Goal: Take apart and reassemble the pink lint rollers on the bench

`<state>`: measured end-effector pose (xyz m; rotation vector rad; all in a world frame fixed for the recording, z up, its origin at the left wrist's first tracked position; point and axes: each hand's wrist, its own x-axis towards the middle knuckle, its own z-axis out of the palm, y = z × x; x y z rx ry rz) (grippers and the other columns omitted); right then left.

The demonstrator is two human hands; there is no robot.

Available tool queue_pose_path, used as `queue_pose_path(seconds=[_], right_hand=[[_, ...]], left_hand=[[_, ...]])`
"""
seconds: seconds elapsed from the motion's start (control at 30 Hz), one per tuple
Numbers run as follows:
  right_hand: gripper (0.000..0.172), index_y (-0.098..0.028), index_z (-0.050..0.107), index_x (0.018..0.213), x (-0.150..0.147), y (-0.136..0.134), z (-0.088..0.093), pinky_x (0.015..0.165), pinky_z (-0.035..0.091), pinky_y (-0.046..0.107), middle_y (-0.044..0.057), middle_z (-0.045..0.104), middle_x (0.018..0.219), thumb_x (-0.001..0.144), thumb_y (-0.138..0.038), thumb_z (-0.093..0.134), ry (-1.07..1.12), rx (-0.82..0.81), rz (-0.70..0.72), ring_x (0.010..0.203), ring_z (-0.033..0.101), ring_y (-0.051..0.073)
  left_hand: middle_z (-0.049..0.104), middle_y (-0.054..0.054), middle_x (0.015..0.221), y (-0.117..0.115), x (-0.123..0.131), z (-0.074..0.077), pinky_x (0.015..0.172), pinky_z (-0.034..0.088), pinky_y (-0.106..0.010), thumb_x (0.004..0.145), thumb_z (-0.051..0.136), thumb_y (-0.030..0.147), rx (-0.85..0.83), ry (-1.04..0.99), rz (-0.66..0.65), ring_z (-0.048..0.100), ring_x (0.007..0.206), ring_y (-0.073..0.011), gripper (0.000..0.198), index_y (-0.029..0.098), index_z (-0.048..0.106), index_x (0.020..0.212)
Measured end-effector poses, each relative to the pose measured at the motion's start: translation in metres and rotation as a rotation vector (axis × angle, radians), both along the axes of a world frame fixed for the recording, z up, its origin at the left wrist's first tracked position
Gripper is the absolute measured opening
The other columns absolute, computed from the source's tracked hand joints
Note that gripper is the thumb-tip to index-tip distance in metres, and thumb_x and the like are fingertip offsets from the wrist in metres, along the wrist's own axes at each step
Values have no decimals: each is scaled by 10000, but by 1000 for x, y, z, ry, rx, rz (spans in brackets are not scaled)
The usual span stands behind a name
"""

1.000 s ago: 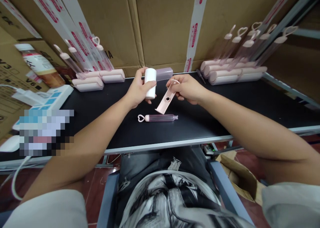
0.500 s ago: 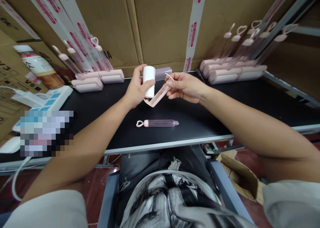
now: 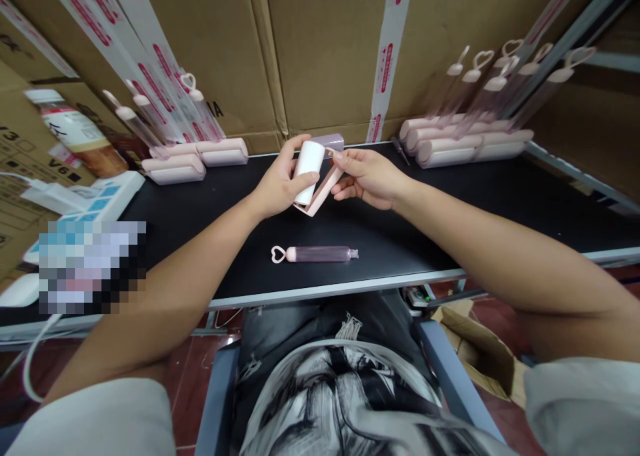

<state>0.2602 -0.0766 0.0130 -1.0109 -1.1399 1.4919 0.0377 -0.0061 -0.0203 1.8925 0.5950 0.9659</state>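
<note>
My left hand (image 3: 277,186) is wrapped round a white paper roll (image 3: 307,169), tilted over the black table (image 3: 450,203). My right hand (image 3: 367,176) pinches the upper end of a flat pink plastic frame (image 3: 320,193), which lies against the roll's right side and under its lower end. A pink see-through handle with a heart-shaped end (image 3: 314,254) lies flat on the table in front of both hands, touched by neither. A mauve roller case (image 3: 327,141) lies just behind the hands.
Finished pink rollers with upright handles stand in rows at the back left (image 3: 195,156) and back right (image 3: 470,143). Taped cardboard boxes (image 3: 325,49) wall off the back. A bottle (image 3: 80,133) and a white scale (image 3: 95,199) sit at left.
The white roll has tipped from upright to a slant. The pink frame has closed in against it, from hanging apart in the right hand to lying along its side.
</note>
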Motion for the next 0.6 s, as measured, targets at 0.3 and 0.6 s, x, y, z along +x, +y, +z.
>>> queue_pose_path(seconds=[0.3, 0.6], right_hand=[[340, -188, 608, 935, -3, -2, 1, 489, 644, 204, 24, 744, 705, 1026, -486, 744, 38, -23, -24, 514, 713, 125], [523, -241, 556, 944, -13, 0, -8, 403, 568, 231, -3, 682, 627, 951, -739, 717, -29, 37, -58, 445, 623, 133]], left_hand=[[717, -77, 1052, -7, 2, 6, 747, 636, -410, 805, 864, 591, -92, -3, 57, 775, 937, -312, 938, 323, 417, 1585], [709, -72, 1068, -15, 7, 13, 674, 647, -384, 822, 815, 618, -67, 72, 40, 744, 789, -253, 868, 294, 449, 1539]])
